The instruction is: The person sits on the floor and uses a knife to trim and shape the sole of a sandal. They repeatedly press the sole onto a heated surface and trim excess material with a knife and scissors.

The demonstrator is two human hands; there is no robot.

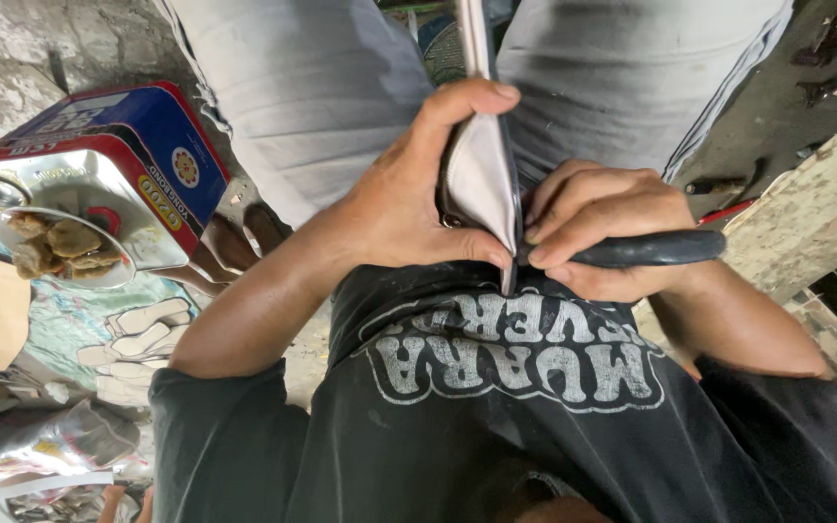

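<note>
My left hand (394, 199) grips a thin grey sheet piece (481, 174) that stands on edge between my knees, with the thumb along its lower edge and the fingers curled over its top. My right hand (598, 218) is closed around a black tool handle (651, 250) that points to the right. The tool's tip meets the lower edge of the sheet piece next to my left thumb. The sheet runs up between my grey trouser legs (322, 87) and out of the top of the view. My black printed shirt (515, 387) fills the bottom of the view.
A blue and red rectangular tin (138, 136) with a shiny top lies at the left, with a small plate of brown lumps (60, 247) beside it. A foot (230, 242) rests by the tin. Small tools (728, 184) and a concrete block (806, 213) lie at the right.
</note>
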